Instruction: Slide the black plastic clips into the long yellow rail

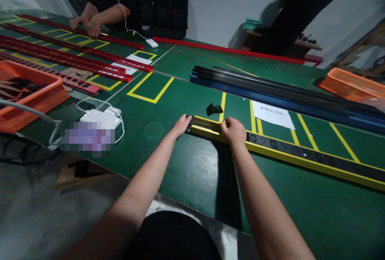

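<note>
A long yellow power strip with black socket modules lies along the green table, running out past the right edge. At its left end my left hand is closed on a black end cap. My right hand rests over the strip with curled fingers gripping it where the open yellow channel meets the sockets. Its fingertips are partly hidden. Just behind the strip is a small black plastic part, touched by neither hand.
Black and blue rails lie behind the strip, near a printed paper sheet. Red rails and an orange basket are at left, with a white power adapter. Across the table, a co-worker's hands are over a red rail.
</note>
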The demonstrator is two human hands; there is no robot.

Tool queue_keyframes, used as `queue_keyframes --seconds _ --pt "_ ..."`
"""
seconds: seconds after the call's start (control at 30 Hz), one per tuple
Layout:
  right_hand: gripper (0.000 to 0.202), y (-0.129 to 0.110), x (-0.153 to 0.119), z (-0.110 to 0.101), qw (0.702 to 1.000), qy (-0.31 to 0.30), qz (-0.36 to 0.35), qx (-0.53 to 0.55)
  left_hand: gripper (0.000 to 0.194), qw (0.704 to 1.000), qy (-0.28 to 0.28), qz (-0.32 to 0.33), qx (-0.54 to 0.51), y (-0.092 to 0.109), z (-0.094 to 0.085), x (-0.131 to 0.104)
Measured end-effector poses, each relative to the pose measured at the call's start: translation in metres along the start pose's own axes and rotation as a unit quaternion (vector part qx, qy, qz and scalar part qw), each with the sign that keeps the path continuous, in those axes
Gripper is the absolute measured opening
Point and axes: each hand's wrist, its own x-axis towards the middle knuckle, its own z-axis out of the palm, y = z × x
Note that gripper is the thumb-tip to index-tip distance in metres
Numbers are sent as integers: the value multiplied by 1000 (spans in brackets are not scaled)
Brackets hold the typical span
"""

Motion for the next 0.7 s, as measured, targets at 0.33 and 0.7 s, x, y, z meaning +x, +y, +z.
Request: queue_keyframes --seconds 0.33,0.7 --pt "29 0 0 0 1000 7 -1 -2 30 1000 0 -8 -4 0 1 0" --pt "30 0 0 0 1000 5 4 -1 30 1000 0 -11 -5 1 1 0"
